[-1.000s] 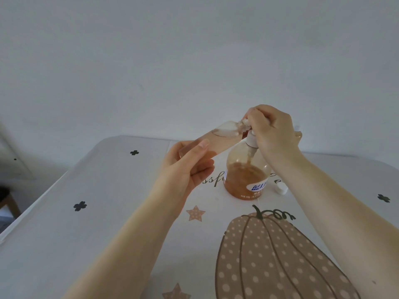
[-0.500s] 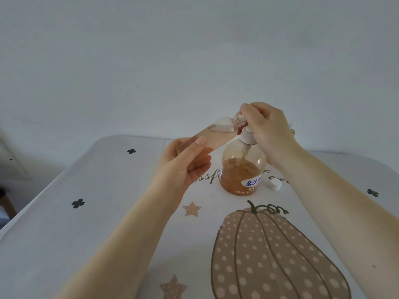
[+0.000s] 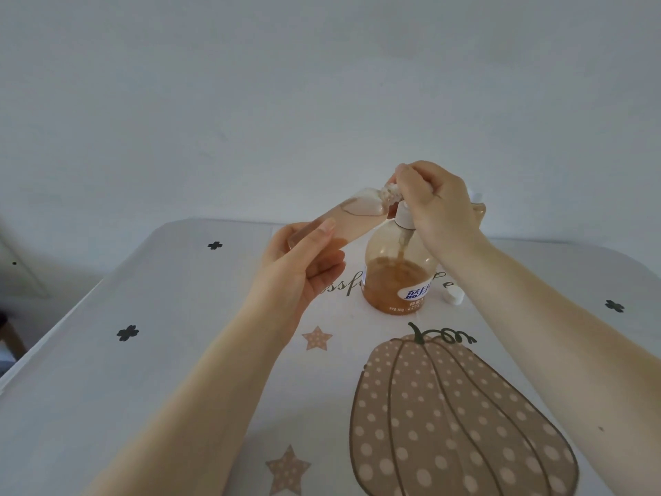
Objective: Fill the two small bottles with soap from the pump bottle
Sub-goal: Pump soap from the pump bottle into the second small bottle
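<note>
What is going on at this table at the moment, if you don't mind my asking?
A person is decanting soap. Their left hand holds a small clear bottle tilted, its mouth up at the spout of the pump bottle, which stands on the table. Their right hand is curled over the pump head. The small bottle looks largely full of amber soap. A second small bottle peeks out behind the right hand, and a white cap lies beside the pump bottle.
</note>
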